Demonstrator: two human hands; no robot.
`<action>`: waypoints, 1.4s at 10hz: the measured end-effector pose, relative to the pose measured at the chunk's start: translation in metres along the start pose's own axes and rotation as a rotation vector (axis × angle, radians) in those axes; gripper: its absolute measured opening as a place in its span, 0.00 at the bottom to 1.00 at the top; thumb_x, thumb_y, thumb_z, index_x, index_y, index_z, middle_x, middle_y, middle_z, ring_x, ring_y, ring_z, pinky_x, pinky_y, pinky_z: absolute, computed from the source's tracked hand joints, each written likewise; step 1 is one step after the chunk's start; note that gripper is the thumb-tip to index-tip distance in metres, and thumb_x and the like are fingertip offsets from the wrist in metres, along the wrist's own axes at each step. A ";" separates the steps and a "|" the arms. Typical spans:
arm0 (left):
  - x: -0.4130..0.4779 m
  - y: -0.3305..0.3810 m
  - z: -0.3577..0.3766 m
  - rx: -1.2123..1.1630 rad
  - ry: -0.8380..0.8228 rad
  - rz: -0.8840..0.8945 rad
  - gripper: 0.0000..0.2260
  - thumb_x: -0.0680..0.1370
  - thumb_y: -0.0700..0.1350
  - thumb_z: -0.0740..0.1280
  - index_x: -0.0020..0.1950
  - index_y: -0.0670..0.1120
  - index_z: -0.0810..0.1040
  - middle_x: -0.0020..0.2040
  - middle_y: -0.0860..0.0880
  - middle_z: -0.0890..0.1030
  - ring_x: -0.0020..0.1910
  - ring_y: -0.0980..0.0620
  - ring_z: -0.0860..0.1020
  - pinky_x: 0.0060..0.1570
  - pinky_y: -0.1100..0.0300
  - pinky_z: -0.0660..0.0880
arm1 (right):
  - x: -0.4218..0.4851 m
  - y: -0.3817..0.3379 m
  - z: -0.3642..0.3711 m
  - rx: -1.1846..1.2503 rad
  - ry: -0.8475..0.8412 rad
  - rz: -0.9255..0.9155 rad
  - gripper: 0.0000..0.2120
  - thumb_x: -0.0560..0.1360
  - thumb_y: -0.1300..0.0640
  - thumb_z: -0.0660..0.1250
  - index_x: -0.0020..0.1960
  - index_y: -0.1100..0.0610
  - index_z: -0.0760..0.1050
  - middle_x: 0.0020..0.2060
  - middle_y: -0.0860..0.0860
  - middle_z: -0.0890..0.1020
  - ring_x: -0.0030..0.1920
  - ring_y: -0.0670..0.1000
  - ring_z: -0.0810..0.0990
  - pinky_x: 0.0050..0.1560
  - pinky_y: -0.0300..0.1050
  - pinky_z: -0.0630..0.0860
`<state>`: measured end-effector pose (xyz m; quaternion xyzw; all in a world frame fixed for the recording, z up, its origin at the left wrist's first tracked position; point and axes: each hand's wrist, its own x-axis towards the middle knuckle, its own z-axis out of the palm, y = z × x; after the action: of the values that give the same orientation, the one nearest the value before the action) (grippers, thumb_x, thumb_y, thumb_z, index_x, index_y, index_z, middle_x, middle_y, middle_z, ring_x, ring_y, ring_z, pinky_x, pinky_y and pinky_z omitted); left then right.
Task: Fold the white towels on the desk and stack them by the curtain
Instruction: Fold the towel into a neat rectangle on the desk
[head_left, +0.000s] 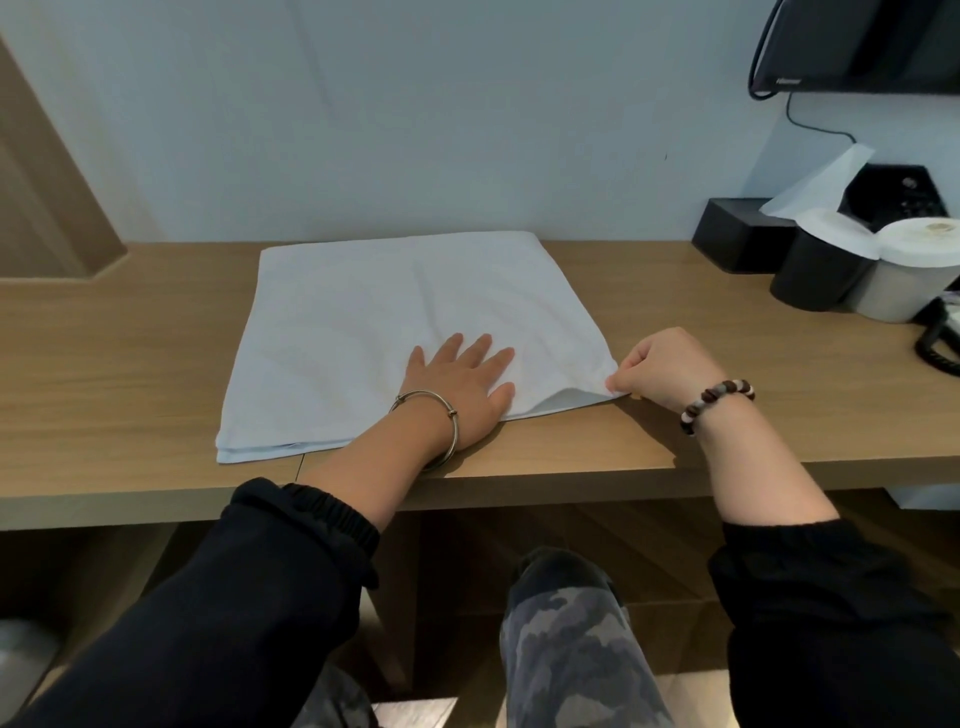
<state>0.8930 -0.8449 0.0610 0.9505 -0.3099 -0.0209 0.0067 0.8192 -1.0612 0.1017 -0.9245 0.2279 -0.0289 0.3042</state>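
On the brown wooden desk (727, 415), against the wall, a white rectangular cloth towel (395, 322) lies flat, doubled into layers. Left hand (462, 384) presses it with straight, spread fingers. Right hand (660, 369) pinches its slightly lifted near right corner.

Black sleeves (249, 597), bangle (442, 411), beaded bracelet (717, 402), camouflage trousers (571, 649).

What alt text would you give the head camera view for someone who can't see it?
A person's left hand presses flat on a folded white towel on a wooden desk, while the right hand pinches its near right corner.
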 end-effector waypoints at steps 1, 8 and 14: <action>0.001 -0.001 0.001 0.003 0.004 0.003 0.24 0.81 0.59 0.42 0.77 0.59 0.44 0.79 0.54 0.45 0.77 0.48 0.44 0.72 0.40 0.44 | 0.001 -0.003 -0.001 -0.069 0.005 -0.030 0.06 0.70 0.57 0.73 0.36 0.59 0.81 0.38 0.51 0.81 0.40 0.47 0.77 0.32 0.41 0.70; 0.003 -0.003 0.004 -0.007 0.019 0.009 0.24 0.80 0.60 0.42 0.77 0.60 0.45 0.79 0.54 0.45 0.77 0.47 0.44 0.72 0.40 0.44 | 0.008 -0.005 -0.014 -0.109 -0.169 0.039 0.08 0.71 0.53 0.72 0.40 0.58 0.81 0.39 0.53 0.81 0.40 0.51 0.78 0.35 0.41 0.73; 0.002 -0.003 0.004 -0.002 0.019 0.016 0.24 0.81 0.60 0.42 0.77 0.60 0.45 0.79 0.54 0.45 0.77 0.47 0.44 0.72 0.40 0.44 | 0.007 -0.008 -0.014 -0.157 -0.156 0.119 0.12 0.71 0.53 0.70 0.46 0.62 0.81 0.41 0.55 0.83 0.47 0.56 0.82 0.49 0.49 0.79</action>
<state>0.8963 -0.8439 0.0567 0.9482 -0.3172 -0.0121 0.0107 0.8258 -1.0666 0.1170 -0.9297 0.2596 0.0792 0.2490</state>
